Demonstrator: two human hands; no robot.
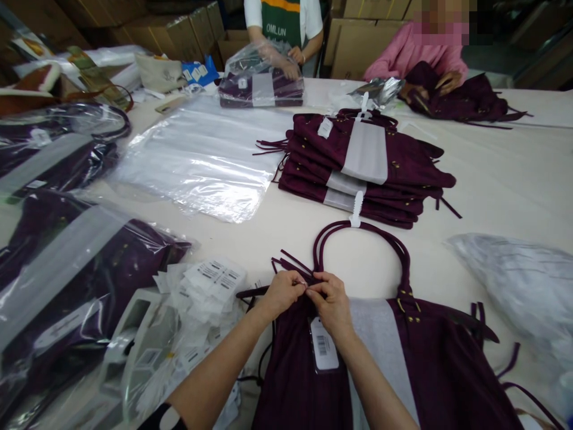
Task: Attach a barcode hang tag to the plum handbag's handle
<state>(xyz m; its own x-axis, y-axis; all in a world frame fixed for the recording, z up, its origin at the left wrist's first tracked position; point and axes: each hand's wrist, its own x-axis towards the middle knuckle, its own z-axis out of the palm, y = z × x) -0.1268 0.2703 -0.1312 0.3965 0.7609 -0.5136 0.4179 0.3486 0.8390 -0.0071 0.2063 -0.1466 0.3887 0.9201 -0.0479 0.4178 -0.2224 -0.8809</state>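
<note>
A dark purple handbag lies before me, a pale paper band around its middle. Its looped handles stretch away from me, joined by a white plastic tie. At the base of the left handle end, my left hand and my right hand meet, fingertips pinched together. What they pinch is too small to make out. Just below the right fingers a white barcode tag rests on the bag. Thin purple tassel cords stick out beyond the left hand.
Beyond the handles is a stack of banded purple bags. Clear plastic sleeves lie left of it. Bagged handbags, loose labels and a grey tape dispenser crowd the left. Crumpled plastic sits right. Two people handle bags across the table.
</note>
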